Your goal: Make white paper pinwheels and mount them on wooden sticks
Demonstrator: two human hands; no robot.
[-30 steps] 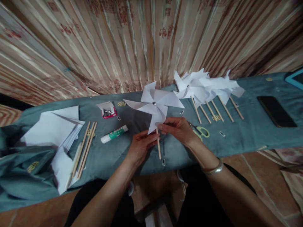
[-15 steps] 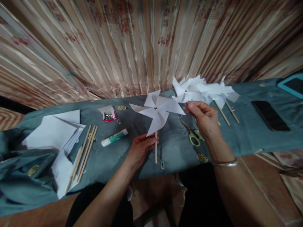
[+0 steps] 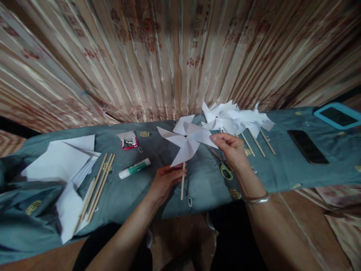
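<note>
My left hand (image 3: 166, 180) grips the wooden stick of a white paper pinwheel (image 3: 186, 138) and holds it upright over the teal cloth (image 3: 203, 180). My right hand (image 3: 229, 149) pinches the tip of the pinwheel's right blade between thumb and fingers. A silver pin sits at the pinwheel's centre. Several finished white pinwheels (image 3: 234, 118) lie in a row on the cloth behind my right hand. Green-handled scissors (image 3: 224, 169) lie just under that hand.
A glue stick (image 3: 134, 168), a red box of pins (image 3: 129, 142), several wooden sticks (image 3: 98, 186) and a pile of white paper (image 3: 62, 162) lie at the left. A black phone (image 3: 307, 146) and a blue-framed tablet (image 3: 337, 116) are at the right. A striped curtain hangs behind.
My right hand left the stick, rose to the right, then came back down to pinch the right blade. The left hand kept its hold on the stick.
</note>
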